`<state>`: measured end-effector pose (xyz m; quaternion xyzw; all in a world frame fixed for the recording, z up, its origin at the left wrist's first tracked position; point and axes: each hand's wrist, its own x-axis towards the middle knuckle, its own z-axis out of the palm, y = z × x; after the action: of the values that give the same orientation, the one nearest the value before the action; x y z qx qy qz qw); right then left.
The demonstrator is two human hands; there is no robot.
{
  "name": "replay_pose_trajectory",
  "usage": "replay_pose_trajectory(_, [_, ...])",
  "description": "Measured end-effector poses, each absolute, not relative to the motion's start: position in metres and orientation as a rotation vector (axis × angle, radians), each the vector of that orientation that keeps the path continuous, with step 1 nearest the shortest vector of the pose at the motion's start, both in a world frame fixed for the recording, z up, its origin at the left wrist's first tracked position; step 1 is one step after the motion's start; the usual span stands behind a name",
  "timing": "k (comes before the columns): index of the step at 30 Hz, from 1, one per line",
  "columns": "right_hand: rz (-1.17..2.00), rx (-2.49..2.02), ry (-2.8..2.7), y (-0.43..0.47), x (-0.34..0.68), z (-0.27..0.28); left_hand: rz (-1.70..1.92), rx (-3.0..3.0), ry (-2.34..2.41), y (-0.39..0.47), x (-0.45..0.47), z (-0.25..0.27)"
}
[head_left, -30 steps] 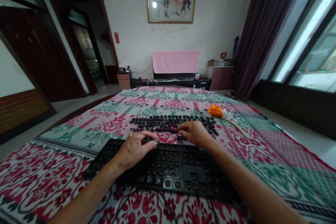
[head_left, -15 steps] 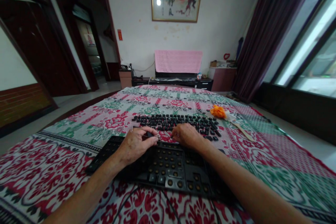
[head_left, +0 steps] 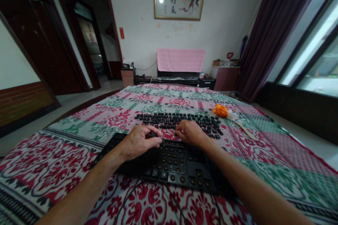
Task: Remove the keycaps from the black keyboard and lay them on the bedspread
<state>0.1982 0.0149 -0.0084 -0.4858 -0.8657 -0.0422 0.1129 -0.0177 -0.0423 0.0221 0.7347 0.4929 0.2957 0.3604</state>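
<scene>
My left hand is closed above the top edge of a black keyboard. A small dark keycap shows between its thumb and fingers. Just to the right, my right hand hangs over the keyboard's far edge with its fingers curled in. Whatever its fingertips pinch, if anything, is hidden. Most of the keyboard's key places are bare, showing round brownish studs, while a few keys sit along its near edge. Beyond both hands, loose black keycaps lie in rows on the patterned cloth.
An orange flower-like bundle and a pale wooden-handled brush or stick lie at the right. Under everything spreads a red, green and white tablecloth. Black cables run from the keyboard towards me.
The camera view has shifted slightly, moving the scene a little right and up. Both hands keep nearly the same place over the keyboard, with small finger movements.
</scene>
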Motion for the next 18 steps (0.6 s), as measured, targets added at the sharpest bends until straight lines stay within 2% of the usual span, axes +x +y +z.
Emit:
replay_pose_trajectory(7, [0.097, -1.207, -2.517, -0.012, 0.176, -0.014, 0.372, 1.797, 1.051, -0.054, -0.024, 0.038])
replay_pose_trajectory(18, [0.218, -1.116, -2.418, -0.016, 0.171, -0.031, 0.260, 1.820, 1.036, -0.064, -0.011, 0.029])
